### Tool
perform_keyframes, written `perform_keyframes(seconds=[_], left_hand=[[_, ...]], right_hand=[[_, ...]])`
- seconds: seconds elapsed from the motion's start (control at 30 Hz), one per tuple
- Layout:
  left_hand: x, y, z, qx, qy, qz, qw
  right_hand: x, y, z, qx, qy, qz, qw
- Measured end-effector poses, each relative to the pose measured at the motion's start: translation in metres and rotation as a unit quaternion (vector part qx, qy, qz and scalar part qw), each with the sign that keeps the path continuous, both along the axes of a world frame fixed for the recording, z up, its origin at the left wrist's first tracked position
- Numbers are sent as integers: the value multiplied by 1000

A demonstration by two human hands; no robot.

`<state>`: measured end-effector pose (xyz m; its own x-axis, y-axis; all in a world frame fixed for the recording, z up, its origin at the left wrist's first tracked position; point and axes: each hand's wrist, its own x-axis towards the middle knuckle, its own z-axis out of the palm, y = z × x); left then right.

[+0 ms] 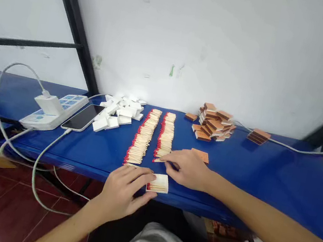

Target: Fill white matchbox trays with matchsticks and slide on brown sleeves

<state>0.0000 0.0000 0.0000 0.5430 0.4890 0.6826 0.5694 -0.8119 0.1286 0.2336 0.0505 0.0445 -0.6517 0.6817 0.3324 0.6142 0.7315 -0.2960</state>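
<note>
My left hand [127, 188] grips the left end of a small white matchbox tray [164, 180] at the table's front edge, thumb and fingers on its sides. Some matches with red heads lie along the tray's near side. My right hand [186, 167] is at the near end of the right-hand row of matches [165, 136], with its fingertips closed on a match there. The left-hand row of matches [143, 136] runs beside it, red heads to the left. An orange-brown matchbox cover [200, 156] lies just behind my right hand, partly hidden by it.
White trays [122, 110] are heaped at the back. Brown-sided matchboxes [215, 124] form a pile at the back right, with a small stack [259, 136] farther right. A phone [83, 117], a power strip [56, 113] and looping white cables [35, 169] occupy the left.
</note>
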Motion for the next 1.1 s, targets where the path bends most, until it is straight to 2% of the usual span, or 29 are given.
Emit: perform_keyframes(seconds=[0.37,0.57,0.8,1.1], left_hand=[[0,3,-2,8,-15,-8,1000],[-2,3,-3,13,-9,-7,1000],[-1,2,-3,17,-12,-8,1000],[0,4,-3,17,-11,-6,1000]], right_hand=[[-1,-2,1,14,-14,2,1000],[-1,-1,3,13,-26,-45,999],[-1,-4,7,-8,-50,-42,998],[0,-3,5,2,-27,-13,1000]])
